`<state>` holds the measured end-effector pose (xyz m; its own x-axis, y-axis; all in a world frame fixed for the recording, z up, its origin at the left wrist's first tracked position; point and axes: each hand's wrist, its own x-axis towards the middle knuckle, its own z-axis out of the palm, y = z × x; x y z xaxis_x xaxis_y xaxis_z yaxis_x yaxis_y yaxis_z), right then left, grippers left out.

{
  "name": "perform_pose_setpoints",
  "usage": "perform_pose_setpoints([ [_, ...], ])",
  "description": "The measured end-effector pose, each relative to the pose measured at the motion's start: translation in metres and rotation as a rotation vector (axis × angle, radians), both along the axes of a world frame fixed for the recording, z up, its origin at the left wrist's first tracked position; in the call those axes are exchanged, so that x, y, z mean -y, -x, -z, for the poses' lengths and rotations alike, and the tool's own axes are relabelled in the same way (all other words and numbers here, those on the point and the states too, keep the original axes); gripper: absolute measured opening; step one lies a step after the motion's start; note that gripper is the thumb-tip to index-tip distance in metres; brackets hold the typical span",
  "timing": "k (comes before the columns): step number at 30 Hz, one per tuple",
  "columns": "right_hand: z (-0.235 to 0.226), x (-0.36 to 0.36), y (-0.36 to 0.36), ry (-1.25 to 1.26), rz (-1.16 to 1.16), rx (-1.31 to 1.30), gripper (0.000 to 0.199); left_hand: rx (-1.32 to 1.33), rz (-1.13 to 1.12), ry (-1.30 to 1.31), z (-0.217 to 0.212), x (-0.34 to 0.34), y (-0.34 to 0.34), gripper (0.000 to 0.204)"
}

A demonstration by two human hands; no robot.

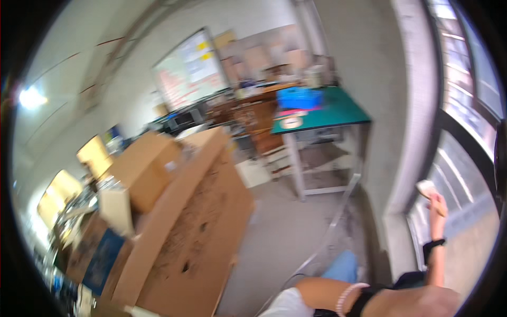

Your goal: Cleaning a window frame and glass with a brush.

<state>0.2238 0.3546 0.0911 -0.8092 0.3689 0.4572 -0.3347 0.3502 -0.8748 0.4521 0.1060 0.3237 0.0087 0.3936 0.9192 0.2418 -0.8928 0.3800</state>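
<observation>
My right hand (438, 205) is raised at the right, with a black band on its wrist. Its fingers are closed round a flat brush (425, 187) with a pale head, and a bit of light handle shows below the fingers. The brush stands in front of the window pane (449, 169) beside the pillar; I cannot tell whether it touches the glass. At the lower edge, bare skin shows with a pink beaded band (346, 298), a black strap and white cloth beside it. No left hand can be made out there. Motion blurs the picture.
A large brown cardboard box (195, 238) leans at the left, with more boxes (145, 169) and clutter behind. A green-topped table (338, 113) bears a blue box (299, 98). The concrete pillar (364, 63) stands left of the window. A whiteboard (190, 66) hangs at the back.
</observation>
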Motion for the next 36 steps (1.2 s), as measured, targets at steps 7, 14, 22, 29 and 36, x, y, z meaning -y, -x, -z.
perform_pose_setpoints([
  [7, -0.015, 0.001, 0.015, -0.05, 0.119, -0.151, 0.024, -0.427, -0.898, 0.991, 0.233, 0.007, 0.105, 0.023],
  [14, -0.047, -0.002, 0.04, -0.274, 0.359, -0.347, 0.012, -0.184, -0.847, 1.662, 0.502, 0.074, 0.136, 0.035],
  [22, -0.066, -0.001, 0.07, -0.282, 0.335, -0.505, 0.015, -0.004, -0.863, 1.594, 0.46, 0.077, 0.116, 0.03],
  [29, -0.036, -0.009, 0.086, -0.222, 0.399, -0.493, 0.016, 0.127, -0.827, 1.607, 0.468, 0.095, 0.125, 0.032],
  [36, -0.035, -0.01, 0.05, -0.273, 0.44, -0.319, 0.013, 0.209, -0.775, 1.694, 0.446, 0.088, 0.132, 0.034],
])
